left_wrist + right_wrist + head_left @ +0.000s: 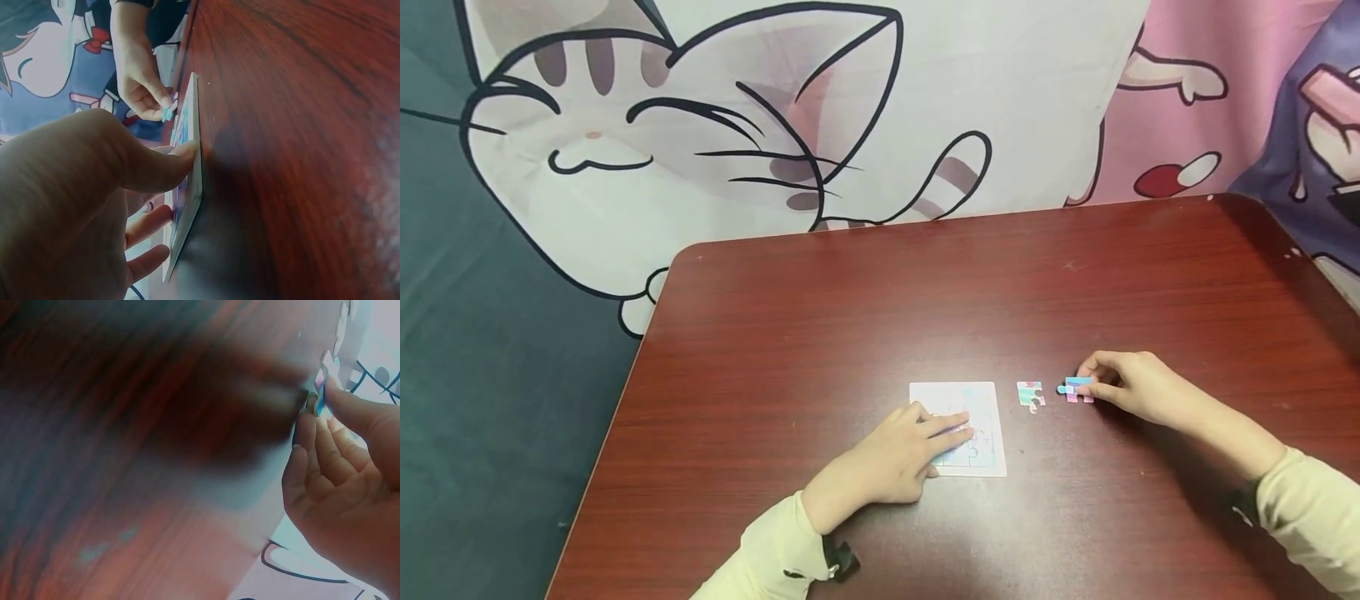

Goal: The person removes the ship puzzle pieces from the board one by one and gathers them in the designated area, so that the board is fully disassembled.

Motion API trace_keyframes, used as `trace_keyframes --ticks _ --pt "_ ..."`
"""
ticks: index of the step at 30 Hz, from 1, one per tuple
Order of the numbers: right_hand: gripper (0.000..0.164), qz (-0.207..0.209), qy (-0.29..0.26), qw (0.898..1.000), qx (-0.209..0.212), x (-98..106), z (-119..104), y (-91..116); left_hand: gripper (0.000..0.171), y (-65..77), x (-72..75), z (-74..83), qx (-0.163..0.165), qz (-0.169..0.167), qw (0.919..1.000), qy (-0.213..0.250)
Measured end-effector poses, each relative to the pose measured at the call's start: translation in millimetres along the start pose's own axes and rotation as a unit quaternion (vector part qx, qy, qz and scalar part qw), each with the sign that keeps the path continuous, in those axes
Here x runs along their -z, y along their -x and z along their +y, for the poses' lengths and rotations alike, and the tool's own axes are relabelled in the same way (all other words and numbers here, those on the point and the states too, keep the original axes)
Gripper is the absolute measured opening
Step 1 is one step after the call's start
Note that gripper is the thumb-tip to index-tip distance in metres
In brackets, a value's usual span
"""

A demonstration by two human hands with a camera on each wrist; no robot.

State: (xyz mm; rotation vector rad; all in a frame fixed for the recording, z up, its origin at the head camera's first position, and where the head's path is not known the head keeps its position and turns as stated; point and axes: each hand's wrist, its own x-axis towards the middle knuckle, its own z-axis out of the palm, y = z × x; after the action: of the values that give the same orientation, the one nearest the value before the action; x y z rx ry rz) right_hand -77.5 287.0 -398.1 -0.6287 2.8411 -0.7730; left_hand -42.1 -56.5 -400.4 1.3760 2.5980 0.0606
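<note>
- Closest to my head cam is the pale left sleeve (760, 554), with a dark bow (847, 563) at the cuff, down at the bottom edge.
- Left hand (887, 457): fingers (946, 422) spread and fairly straight over the puzzle board (998, 446), thumb at its near edge. I'd call that pressing rather than gripping.
- Right hand (1142, 387): thumb and fingertips nearly together, pinching the right end of a blue-and-pink puzzle piece (1078, 388) off to the board's right. Can't tell if it's fully off the table (775, 333).
- Handling guess: it looks like thin card, so super light, stiffish, and easy to bend at that little knob. I'd pinch the broad body by its edges and leave the knob alone. Might be a pain to pick up flat off that glossy top.
- The board looks thin and flat too, so I reckon it'd slide without a hand on it.
- In the way: a loose piece (1030, 393) sits between board and right hand, easy to nudge. My left hand also hides a chunk of the board.
- Behind the table there's just a cat-print cloth (625, 200), well apart from everything.
</note>
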Motion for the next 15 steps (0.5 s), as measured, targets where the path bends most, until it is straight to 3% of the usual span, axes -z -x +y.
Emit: trace_keyframes --ticks 4,11,15 --pt "0.014 0.009 0.01 1.0 -0.007 -0.9 -3.2 -1.2 0.066 0.2 1.7 -0.2 0.009 0.0 1.0 0.002" --pt "0.018 0.051 0.053 0.997 0.033 -5.3 -0.8 -1.4 0.063 2.4 3.1 0.1 0.011 -0.009 0.9999 0.0" --pt "0.019 0.048 0.051 0.997 0.044 -5.2 -0.1 -0.9 0.062 2.1 3.0 0.2 0.005 -0.008 1.0 0.003"
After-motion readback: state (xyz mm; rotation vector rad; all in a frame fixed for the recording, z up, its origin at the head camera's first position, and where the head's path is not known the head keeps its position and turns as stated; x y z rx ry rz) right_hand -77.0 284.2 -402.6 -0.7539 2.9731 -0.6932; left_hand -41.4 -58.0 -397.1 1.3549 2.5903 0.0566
